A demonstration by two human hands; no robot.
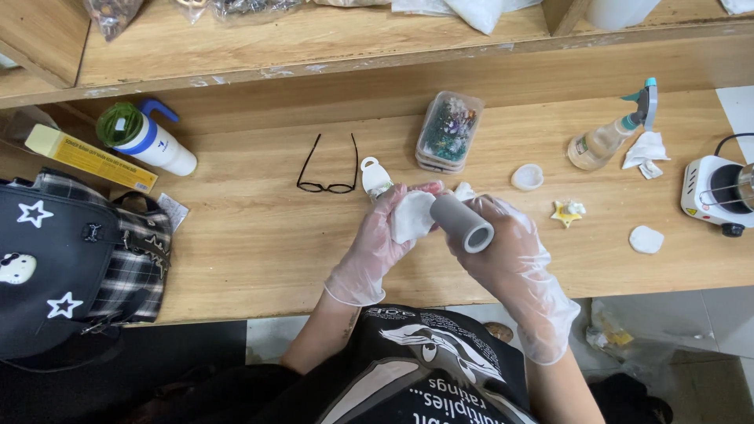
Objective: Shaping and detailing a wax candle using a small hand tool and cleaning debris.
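Observation:
Both my hands wear thin clear gloves and meet over the front middle of the wooden table (pixel 259 235). My right hand (pixel 514 267) grips a grey cylinder (pixel 462 222) with an open end facing me. My left hand (pixel 375 247) presses a folded white cloth (pixel 411 216) against the cylinder's far end. A small white bottle with a flip cap (pixel 374 177) lies just behind my left hand.
Black glasses (pixel 327 169), a clear box of beads (pixel 448 130), a spray bottle (pixel 611 133), a small white lid (pixel 527 177), a yellow star piece (pixel 566 211) and a white disc (pixel 646 239) lie on the table. A small hotplate (pixel 711 192) stands right; tumbler (pixel 145 137) and black bag (pixel 75 263) left.

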